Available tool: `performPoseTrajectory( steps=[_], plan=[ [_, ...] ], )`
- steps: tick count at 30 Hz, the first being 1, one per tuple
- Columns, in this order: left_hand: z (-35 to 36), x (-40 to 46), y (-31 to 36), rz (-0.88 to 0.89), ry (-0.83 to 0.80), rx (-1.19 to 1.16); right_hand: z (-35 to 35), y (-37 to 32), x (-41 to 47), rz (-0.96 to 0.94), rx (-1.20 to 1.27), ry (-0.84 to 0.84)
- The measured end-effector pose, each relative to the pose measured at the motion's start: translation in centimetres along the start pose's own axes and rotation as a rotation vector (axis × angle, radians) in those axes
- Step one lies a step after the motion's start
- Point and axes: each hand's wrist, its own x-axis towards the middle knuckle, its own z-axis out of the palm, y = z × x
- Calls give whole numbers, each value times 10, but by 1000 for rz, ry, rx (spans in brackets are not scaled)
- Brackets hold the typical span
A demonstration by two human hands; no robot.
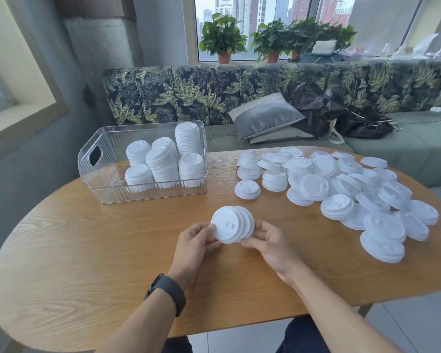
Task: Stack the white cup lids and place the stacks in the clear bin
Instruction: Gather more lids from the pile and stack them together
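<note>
One clear ribbed plastic bin (94,179) holds six stacks of white round plastic cup lids (187,138). One short stack of lids (233,225) sits between the fingers (211,226) of two hands. Right of the fingers, loose lids (341,184) lie too heaped to count. Three potted green plants (223,36), one grey cushion (265,115).

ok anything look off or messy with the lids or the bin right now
Nothing damaged or spilled. The stacks in the clear bin stand at uneven heights and crowd its right end. The short stack held on its side between the left hand and right hand looks fanned, not fully nested.
</note>
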Motion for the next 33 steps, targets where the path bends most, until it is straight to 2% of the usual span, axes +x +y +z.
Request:
performPoseTrajectory(
  steps=[8, 19, 23, 33],
  plan=[
    [3, -2, 1, 35, -11, -3, 1, -6, -1, -1, -31, -95],
    [7, -6, 0, 89, 14, 54, 1, -7, -1, -25, 10, -110],
    [7, -9, 1, 105, 11, 75, 6, -6, -1, -50, 52, -69],
    [6, -9, 2, 91, 15, 107, 2, -3, 2, -29, 98, -57]
  ],
)
